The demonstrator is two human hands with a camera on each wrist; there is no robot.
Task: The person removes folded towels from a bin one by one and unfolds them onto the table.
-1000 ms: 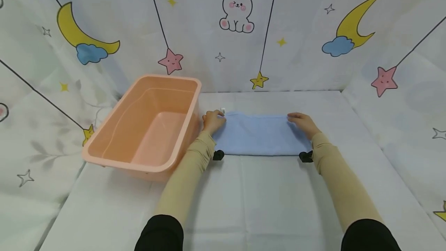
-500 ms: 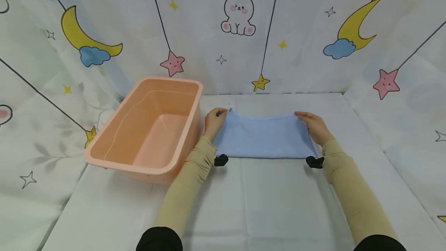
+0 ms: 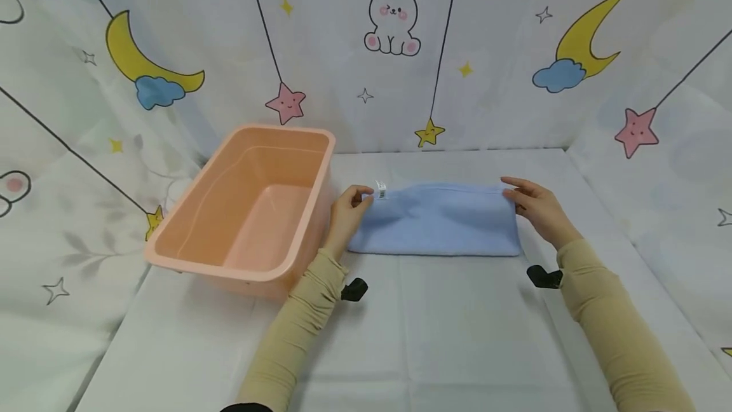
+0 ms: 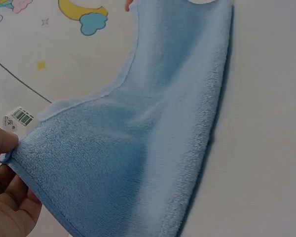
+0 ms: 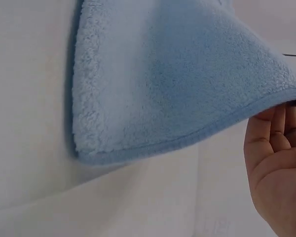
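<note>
A light blue fluffy towel [image 3: 434, 221] lies across the white table, its far edge lifted. My left hand [image 3: 347, 212] pinches the far left corner between thumb and fingers, beside a white barcode tag [image 3: 381, 190]. At the far right corner, my right hand [image 3: 540, 208] holds the edge with thumb and fingertips. In the left wrist view the towel [image 4: 103, 148] sags from the left hand [image 4: 12, 197]. The right wrist view has the raised corner of the towel [image 5: 197, 84] running up to the right hand [image 5: 278, 163], whose fingertips are partly out of frame.
A peach plastic basin [image 3: 297, 250] stands on the table just left of my left hand, with nothing visible inside. White table surface [image 3: 452, 329] extends in front of the towel. A patterned curtain [image 3: 497, 37] hangs behind and at both sides.
My right hand has moved to the right, and the towel's right end has shifted right with it. The towel's far edge rose and sagged, then became straighter. The left hand stays at its corner.
</note>
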